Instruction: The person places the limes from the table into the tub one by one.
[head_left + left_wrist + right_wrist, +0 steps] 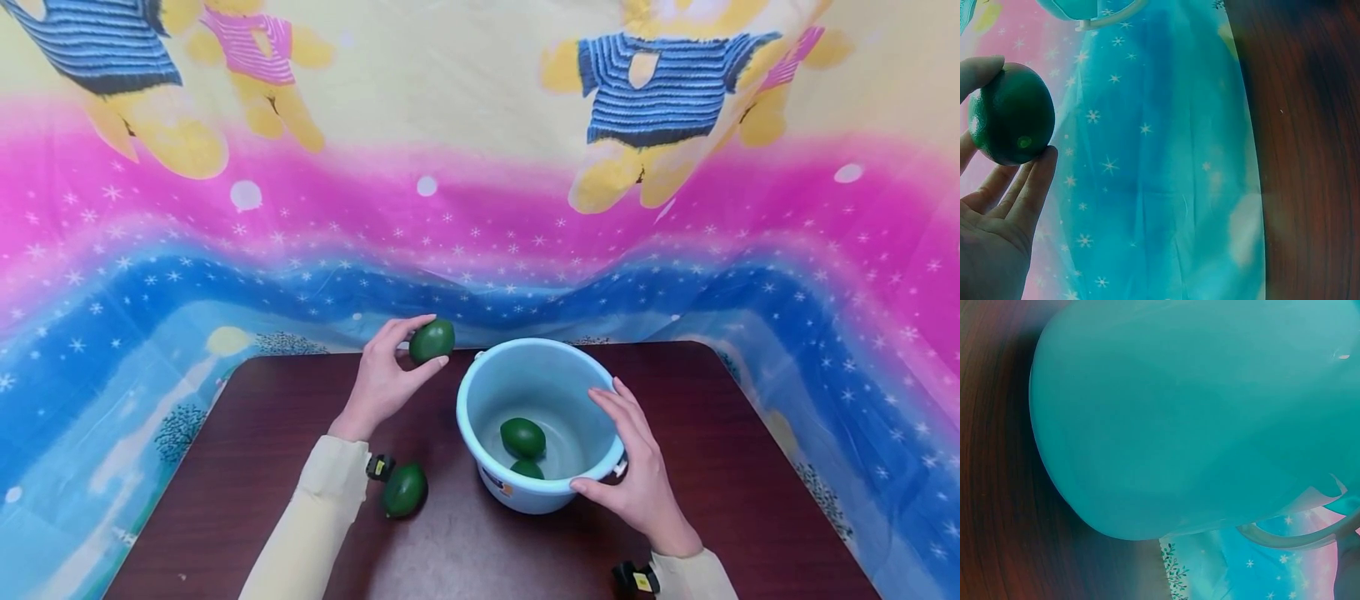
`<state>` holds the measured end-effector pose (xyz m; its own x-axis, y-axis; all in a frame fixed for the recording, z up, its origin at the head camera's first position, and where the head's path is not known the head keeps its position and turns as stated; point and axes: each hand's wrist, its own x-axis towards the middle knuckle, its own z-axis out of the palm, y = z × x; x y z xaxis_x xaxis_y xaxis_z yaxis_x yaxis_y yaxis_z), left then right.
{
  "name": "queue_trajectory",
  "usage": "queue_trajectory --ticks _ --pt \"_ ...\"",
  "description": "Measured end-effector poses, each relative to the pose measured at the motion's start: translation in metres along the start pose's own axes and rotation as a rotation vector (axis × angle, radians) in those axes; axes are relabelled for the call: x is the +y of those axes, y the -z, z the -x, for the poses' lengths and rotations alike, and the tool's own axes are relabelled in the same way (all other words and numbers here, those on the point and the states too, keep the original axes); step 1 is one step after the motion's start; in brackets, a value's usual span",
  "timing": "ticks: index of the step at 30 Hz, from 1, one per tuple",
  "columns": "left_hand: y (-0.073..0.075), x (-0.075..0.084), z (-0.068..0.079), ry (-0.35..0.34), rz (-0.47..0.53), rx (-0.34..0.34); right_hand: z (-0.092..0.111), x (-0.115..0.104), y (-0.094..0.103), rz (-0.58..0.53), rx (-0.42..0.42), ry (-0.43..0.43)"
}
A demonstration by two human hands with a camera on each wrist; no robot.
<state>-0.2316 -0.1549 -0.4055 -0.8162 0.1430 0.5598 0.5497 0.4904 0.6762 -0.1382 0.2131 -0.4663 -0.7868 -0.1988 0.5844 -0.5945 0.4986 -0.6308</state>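
Observation:
My left hand [381, 379] holds a dark green avocado [432, 342] between thumb and fingers, raised over the back of the table, left of the bucket. In the left wrist view this avocado [1015, 115] looks glossy, with a small pale scar. The light blue bucket [467, 408] stands upright, with two avocados [522, 438] at its bottom, one partly hidden by the front wall. My right hand [637, 467] grips the bucket's right rim, thumb at the front and fingers over the edge. Another avocado [405, 490] lies on the table beside my left wrist.
The dark brown wooden table [285, 433] ends close behind the bucket. A printed curtain [420, 225] with bears and snowflakes hangs around its back and sides. The bucket's pale handle [1297, 537] hangs by its side in the right wrist view.

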Motion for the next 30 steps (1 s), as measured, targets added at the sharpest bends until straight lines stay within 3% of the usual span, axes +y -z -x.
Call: queue_trajectory --ticks 13,30 --pt "0.000 0.013 0.001 -0.053 0.008 -0.016 0.000 0.000 0.000 0.003 0.002 0.000" --pt "-0.004 0.020 0.000 -0.055 0.026 -0.034 0.001 -0.001 -0.001 0.013 0.003 -0.012"
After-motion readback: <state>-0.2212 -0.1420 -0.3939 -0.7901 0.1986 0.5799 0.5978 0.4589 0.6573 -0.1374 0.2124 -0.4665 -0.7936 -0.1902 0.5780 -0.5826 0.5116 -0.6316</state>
